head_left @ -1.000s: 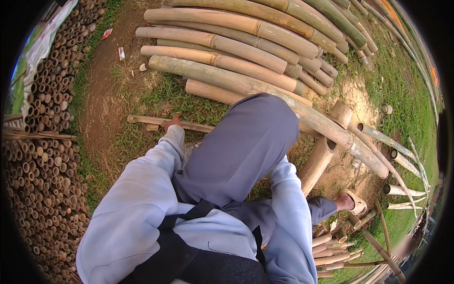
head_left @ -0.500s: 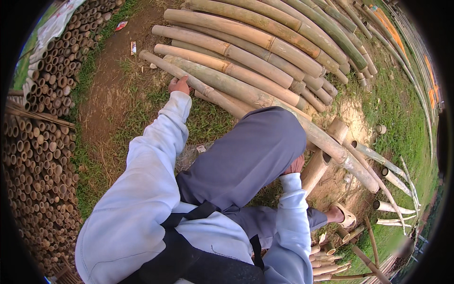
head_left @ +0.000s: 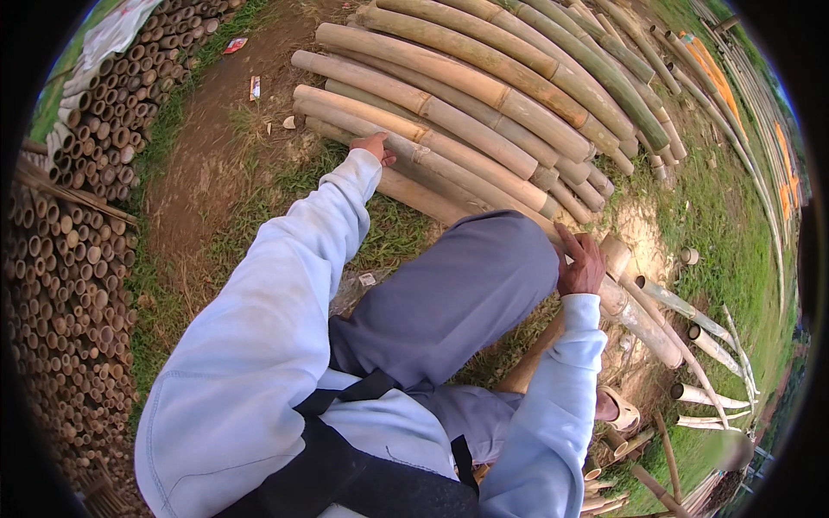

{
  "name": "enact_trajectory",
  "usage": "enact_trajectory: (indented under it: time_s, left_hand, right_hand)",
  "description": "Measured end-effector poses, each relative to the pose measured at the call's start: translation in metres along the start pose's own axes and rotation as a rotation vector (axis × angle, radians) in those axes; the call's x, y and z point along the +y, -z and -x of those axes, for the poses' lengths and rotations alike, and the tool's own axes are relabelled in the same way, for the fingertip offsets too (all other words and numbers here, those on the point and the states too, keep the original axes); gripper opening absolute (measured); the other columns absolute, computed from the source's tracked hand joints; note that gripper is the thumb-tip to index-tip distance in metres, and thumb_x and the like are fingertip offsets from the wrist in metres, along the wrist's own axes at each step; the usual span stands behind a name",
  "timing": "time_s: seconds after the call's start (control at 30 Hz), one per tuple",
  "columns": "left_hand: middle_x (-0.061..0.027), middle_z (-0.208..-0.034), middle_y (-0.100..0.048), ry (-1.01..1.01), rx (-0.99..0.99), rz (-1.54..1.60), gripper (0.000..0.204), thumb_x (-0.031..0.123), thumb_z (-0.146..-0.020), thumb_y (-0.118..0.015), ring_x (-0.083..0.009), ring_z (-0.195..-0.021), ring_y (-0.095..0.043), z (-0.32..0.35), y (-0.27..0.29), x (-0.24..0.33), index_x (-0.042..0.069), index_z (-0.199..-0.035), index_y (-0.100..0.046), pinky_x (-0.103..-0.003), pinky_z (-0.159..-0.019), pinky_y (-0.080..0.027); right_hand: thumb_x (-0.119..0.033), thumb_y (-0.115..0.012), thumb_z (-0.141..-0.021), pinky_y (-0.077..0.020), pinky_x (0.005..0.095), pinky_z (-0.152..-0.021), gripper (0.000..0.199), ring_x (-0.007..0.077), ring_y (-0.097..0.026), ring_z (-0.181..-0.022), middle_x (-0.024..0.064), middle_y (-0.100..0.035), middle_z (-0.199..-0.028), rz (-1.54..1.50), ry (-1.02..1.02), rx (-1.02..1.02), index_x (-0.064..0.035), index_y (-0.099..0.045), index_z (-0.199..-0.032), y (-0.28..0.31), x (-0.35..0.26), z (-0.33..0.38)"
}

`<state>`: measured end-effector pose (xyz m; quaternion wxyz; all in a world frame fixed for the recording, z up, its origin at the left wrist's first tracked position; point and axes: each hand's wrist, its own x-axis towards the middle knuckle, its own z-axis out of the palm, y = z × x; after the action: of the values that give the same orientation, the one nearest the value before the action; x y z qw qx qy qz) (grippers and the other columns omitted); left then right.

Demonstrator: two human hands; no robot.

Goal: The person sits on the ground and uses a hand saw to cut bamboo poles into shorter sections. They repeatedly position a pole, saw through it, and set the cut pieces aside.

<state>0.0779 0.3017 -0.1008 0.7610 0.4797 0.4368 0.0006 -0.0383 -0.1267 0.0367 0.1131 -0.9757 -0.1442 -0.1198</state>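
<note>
My left hand (head_left: 376, 148) is closed on a long, slender bamboo pole (head_left: 458, 179) near its far-left end. The pole lies beside the front edge of a row of cut bamboo. Just past my raised knee, my right hand (head_left: 581, 261) grips bamboo that looks like the same pole, its fingers bent over the top; my knee and hand hide part of it. A thicker bamboo pole (head_left: 648, 326) shows beyond my right hand, its end pointing to the lower right. Another pole (head_left: 423, 192) lies on the near side of my left hand.
Several cut bamboo poles (head_left: 449, 65) lie side by side ahead. A short bamboo support (head_left: 615, 255) stands by my right hand. Stacked bamboo (head_left: 73, 302) fills the left side. Thin white-ended poles (head_left: 708, 395) lie on grass at right. My sandalled foot (head_left: 623, 410) rests below them.
My right hand has risen from beside my knee onto the bamboo. My left hand has moved right, and the slender pole has shifted right, closer alongside the row.
</note>
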Motion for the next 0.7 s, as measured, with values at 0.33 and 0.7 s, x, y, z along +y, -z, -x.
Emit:
enact_trajectory:
  time_s: [0.33,0.7]
  left_hand:
    - [-0.0121,-0.07,-0.067,-0.333,-0.067,-1.073,0.035,0.037,-0.093,-0.07,-0.0249,-0.062,-0.067,0.027,0.01,0.007,0.002,-0.093,-0.067,-0.041,-0.056,-0.053]
    - [-0.0107,-0.128,-0.06,-1.593,-0.89,-1.608,0.092,0.056,-0.074,-0.081,-0.0296,-0.122,-0.055,0.139,-0.155,-0.105,0.009,-0.144,-0.045,-0.044,-0.106,-0.039]
  right_hand:
    - [-0.032,-0.084,-0.076,-0.0454,0.0407,-0.09,0.047,0.0273,-0.062,-0.098,0.0046,-0.065,-0.098,-0.12,-0.153,-0.053,-0.018,-0.073,-0.12,-0.047,0.026,0.011]
    - [-0.048,-0.076,-0.082,-0.0324,0.048,-0.111,0.048,0.0276,-0.053,-0.128,0.0045,-0.061,-0.135,-0.084,-0.303,-0.047,-0.0286,-0.072,-0.125,-0.078,0.037,0.018]
